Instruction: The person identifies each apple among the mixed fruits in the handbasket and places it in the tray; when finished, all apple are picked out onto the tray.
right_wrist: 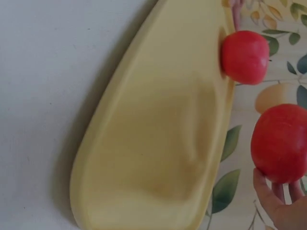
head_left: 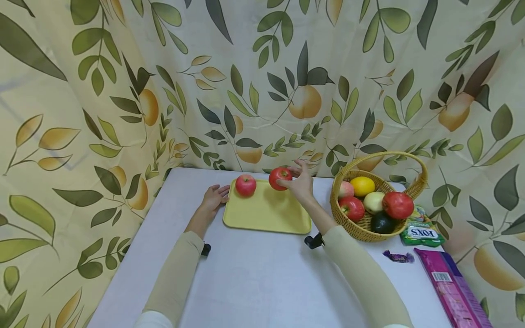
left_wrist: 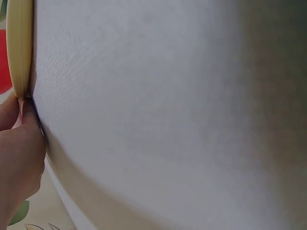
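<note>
A yellow tray (head_left: 266,222) lies on the table. At its left end my left hand (head_left: 214,199) grips the rim; the left wrist view shows its fingers (left_wrist: 8,112) at the tray's edge (left_wrist: 20,48). One red apple (head_left: 245,185) sits in the tray's far left corner. Above the far right part of the tray, my right hand (head_left: 301,182) holds another red apple (head_left: 280,178) between thumb and fingers. In the right wrist view this held apple (right_wrist: 280,143) is raised off the tray, while the other apple (right_wrist: 245,57) rests near the far rim.
To the right stands a wicker basket (head_left: 369,236) with a tall handle, holding apples, a lemon, an avocado and other fruit. Beside it lie a green FOX'S packet (head_left: 422,233), a purple wrapped candy (head_left: 398,257) and a pink-purple package (head_left: 451,291). A patterned curtain (head_left: 262,91) hangs behind the table.
</note>
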Motion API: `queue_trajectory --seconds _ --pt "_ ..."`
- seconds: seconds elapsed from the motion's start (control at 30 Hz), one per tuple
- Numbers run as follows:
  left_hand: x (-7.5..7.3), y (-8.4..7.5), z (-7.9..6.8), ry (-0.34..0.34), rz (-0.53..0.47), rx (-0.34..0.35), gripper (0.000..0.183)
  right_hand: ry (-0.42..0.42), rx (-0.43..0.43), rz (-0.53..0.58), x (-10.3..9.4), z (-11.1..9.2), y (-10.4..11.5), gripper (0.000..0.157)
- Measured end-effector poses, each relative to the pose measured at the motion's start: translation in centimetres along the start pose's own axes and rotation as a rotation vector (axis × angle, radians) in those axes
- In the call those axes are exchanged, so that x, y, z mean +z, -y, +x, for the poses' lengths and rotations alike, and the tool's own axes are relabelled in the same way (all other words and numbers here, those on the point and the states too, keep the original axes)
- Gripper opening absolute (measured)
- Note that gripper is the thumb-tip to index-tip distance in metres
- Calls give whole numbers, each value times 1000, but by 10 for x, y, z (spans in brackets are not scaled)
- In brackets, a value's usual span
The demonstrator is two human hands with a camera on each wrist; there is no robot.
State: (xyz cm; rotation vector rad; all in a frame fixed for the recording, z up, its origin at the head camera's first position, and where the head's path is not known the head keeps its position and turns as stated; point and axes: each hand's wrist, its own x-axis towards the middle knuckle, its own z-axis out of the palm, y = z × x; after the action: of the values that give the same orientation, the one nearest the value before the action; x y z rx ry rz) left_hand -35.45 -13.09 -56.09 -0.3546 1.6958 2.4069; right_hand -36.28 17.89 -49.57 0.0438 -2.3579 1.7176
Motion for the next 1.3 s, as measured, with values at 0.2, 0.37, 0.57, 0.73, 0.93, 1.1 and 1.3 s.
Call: queue_trajectory --seconds 0.2,0.37,0.57,0.73,0.93,1.1,1.3 --pt "-2 -4 -6 34 -22 28 91 30 7 -58 15 0 -12 98" --pt "-2 0 -4 40 -14 43 90 25 20 -78 24 -1 -20 96" --pt "-1 4 -1 57 3 55 86 14 4 -92 32 0 -27 96" --pt "-1 5 0 60 11 60 84 16 4 -116 35 1 -30 96" --pt "0 4 1 48 37 42 73 27 7 -128 38 1 -29 94" --pt "0 4 2 35 44 24 69 53 20 -162 38 1 -27 92" --pt "-1 0 -2 25 45 7 68 69 19 -191 32 -3 -19 87"
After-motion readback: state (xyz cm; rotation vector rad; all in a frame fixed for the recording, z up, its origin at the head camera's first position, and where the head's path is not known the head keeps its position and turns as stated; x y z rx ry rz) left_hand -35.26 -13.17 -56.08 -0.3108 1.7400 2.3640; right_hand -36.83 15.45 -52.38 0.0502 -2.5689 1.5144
